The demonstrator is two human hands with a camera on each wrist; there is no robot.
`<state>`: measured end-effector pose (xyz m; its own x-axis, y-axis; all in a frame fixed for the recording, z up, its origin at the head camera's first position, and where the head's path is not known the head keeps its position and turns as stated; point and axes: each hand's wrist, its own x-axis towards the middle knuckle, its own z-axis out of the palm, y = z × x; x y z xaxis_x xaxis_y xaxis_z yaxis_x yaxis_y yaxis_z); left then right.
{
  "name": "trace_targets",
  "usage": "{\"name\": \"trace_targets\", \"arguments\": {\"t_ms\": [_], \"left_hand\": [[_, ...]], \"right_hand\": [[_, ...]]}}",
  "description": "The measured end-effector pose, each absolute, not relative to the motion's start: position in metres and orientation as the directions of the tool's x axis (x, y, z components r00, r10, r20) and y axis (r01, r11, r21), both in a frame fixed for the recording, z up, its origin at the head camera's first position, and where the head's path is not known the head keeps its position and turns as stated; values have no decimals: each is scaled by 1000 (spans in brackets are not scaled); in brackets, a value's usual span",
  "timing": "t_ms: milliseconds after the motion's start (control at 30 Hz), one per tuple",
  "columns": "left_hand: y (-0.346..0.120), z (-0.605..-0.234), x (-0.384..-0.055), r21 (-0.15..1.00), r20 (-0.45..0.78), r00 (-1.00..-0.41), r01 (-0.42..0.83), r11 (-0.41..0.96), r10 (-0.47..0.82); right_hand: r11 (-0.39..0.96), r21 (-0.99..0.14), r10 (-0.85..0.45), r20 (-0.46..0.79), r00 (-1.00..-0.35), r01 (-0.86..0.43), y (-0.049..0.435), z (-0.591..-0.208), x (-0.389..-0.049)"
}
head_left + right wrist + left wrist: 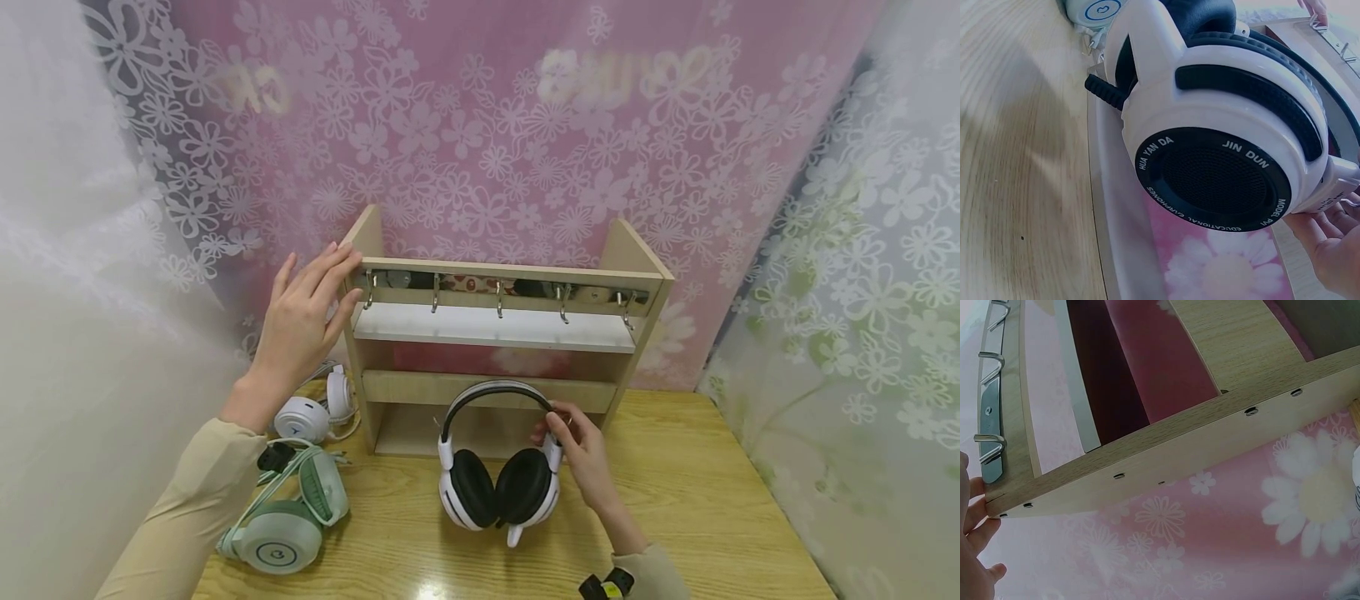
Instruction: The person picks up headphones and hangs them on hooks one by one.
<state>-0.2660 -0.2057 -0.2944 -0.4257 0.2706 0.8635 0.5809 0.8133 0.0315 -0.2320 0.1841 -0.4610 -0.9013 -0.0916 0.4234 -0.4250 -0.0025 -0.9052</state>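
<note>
White headphones (pixel 523 485) with black ear cushions are held upright in front of a small wooden rack (pixel 420 388), arch uppermost; they appear raised off the wood-grain surface (pixel 405 517), though the gap is hard to judge. They look fairly light: hard, smooth plastic shells that could slip a little, soft cushions, and a headband (pixel 495 386) that probably flexes. The firmest places to take hold are likely the headband or the side arms just above the cups; held from one side, the pair may tip or swing.

The right hand (pixel 585 458) reaches up from the lower right, its grip pinching the headphones between thumb and fingers where headband meets ear cup. The left hand (pixel 300 312) stretches forward, its grip spread, extended fingers touching the rack's upper left corner beside a row of metal hooks (pixel 499 300). Below that forearm lie mint-green headphones (pixel 277 537) and, farther back, a smaller white headset (pixel 302 418).
</note>
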Motion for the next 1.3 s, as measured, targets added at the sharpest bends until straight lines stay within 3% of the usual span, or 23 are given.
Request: {"name": "trace_targets", "arguments": {"t_ms": [1300], "left_hand": [[-206,-295,-265,33,861,-431,579,815,271]], "right_hand": [[-8,-877,-69,480,-874,-481,219,-439,-233]]}}
